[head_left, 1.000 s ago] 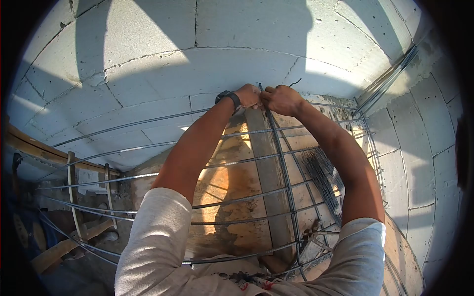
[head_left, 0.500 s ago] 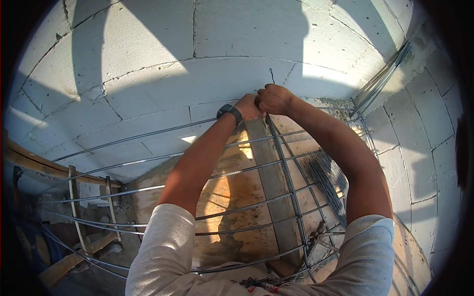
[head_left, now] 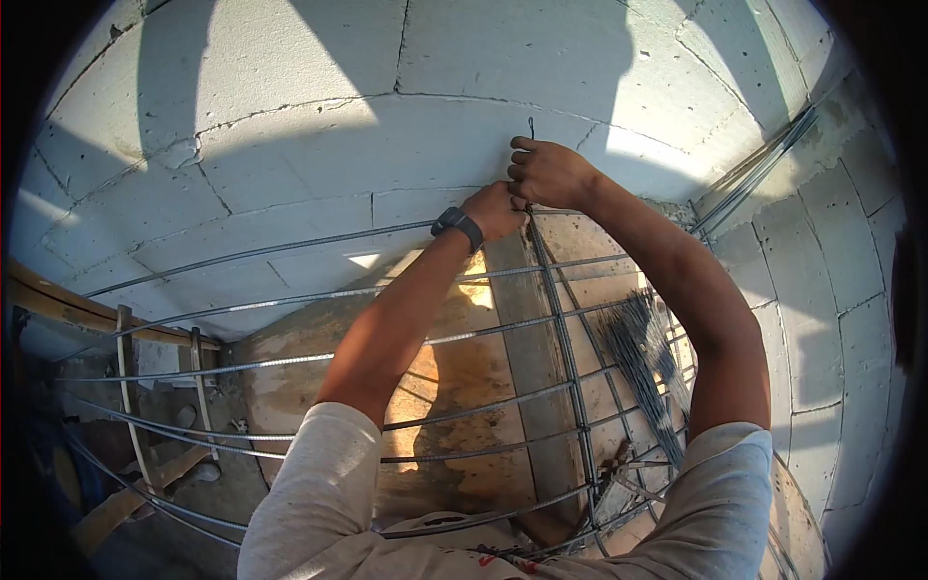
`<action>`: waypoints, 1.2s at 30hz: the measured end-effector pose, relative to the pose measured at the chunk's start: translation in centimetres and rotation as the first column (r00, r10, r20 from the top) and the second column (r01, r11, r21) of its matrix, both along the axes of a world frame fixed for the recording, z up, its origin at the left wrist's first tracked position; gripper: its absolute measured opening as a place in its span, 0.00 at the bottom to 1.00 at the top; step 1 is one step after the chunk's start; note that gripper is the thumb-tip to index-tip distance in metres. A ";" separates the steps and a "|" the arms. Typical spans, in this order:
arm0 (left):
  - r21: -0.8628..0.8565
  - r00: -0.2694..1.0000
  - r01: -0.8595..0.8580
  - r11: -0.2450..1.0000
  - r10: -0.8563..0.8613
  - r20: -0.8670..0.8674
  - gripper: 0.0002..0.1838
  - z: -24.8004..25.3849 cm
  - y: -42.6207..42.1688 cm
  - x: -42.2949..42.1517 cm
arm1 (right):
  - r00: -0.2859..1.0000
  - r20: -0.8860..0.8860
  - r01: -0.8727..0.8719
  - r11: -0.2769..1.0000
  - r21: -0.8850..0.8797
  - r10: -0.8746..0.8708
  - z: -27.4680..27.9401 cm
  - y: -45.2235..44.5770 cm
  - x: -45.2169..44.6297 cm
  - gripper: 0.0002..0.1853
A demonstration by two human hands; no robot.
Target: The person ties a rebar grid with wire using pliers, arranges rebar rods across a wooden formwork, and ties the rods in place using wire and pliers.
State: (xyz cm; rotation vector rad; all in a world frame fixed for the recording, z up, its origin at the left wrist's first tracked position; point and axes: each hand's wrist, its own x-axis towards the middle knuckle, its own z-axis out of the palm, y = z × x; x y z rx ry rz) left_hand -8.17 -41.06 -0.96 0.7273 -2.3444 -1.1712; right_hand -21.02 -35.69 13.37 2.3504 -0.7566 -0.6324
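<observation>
At the top edge of a rebar grid, against the block wall, my two hands work close together. My right hand [head_left: 549, 174] is closed on a thin dark wire tool [head_left: 531, 125], whose looped tip sticks up above the fingers. Just below and to its left, my left hand [head_left: 495, 210] has its fingers pinched at the end of a crossing rebar [head_left: 546, 280]; what they hold is too small to make out. A dark watch [head_left: 456, 227] is on my left wrist. A bundle of tie wires [head_left: 633, 358] lies on the grid right of centre.
A block wall [head_left: 290, 164] rises in front, with another wall [head_left: 812, 261] at the right. Long bars [head_left: 759, 169] lean in the corner. A wooden ladder-like frame [head_left: 126, 387] stands left. Below the grid are stained boards [head_left: 454, 387].
My right hand has risen slightly above my left hand, where the two were side by side. The wire's looped end now points upward; a second ago it pointed up to the right.
</observation>
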 end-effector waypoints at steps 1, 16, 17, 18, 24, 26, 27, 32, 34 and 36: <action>0.006 1.000 -0.012 1.000 0.012 0.006 0.15 0.6 0.3 0.2 | 0.999 0.024 -0.036 0.999 -0.027 0.037 0.1 -0.8 -0.2 0.09; 0.270 0.987 -0.050 0.962 0.089 -0.135 0.16 0.5 0.0 -0.9 | 0.514 0.201 0.815 0.548 0.190 -0.834 -3.9 5.5 -0.5 0.12; 0.285 0.990 -0.048 0.957 0.084 -0.116 0.16 0.9 0.3 -0.6 | 0.586 0.164 0.781 0.607 0.145 -0.793 -4.4 6.3 -0.2 0.12; 0.301 0.992 -0.048 0.952 0.081 -0.100 0.15 1.8 0.5 -0.2 | 0.589 0.120 0.773 0.601 0.203 -0.799 -3.5 6.7 0.6 0.12; 0.344 0.990 0.004 0.939 0.045 -0.134 0.12 1.5 -0.1 -0.5 | 0.575 0.161 0.688 0.580 0.437 -0.802 1.3 3.1 1.9 0.13; 0.351 0.984 0.017 0.936 0.047 -0.174 0.15 1.6 0.5 -0.1 | 0.588 0.308 0.575 0.654 0.492 -0.748 0.7 1.3 -0.4 0.13; 0.353 0.983 0.005 0.936 0.060 -0.173 0.15 1.7 0.2 0.0 | 0.580 0.379 0.517 0.685 0.512 -0.721 0.6 0.6 -1.0 0.14; 0.376 0.991 -0.005 0.927 0.056 -0.125 0.13 1.7 0.5 -0.5 | 0.254 0.648 0.524 0.665 0.532 -0.718 -2.0 0.9 -3.8 0.13; 0.385 0.994 0.014 0.923 0.029 -0.106 0.12 0.5 -0.5 -1.0 | 0.300 0.616 0.684 0.614 0.394 -0.729 0.2 3.8 -1.2 0.15; 0.324 0.989 -0.002 0.946 0.049 -0.137 0.12 -0.3 -0.7 -1.2 | 0.712 0.486 0.639 0.754 -0.151 -0.506 2.4 7.6 0.3 0.22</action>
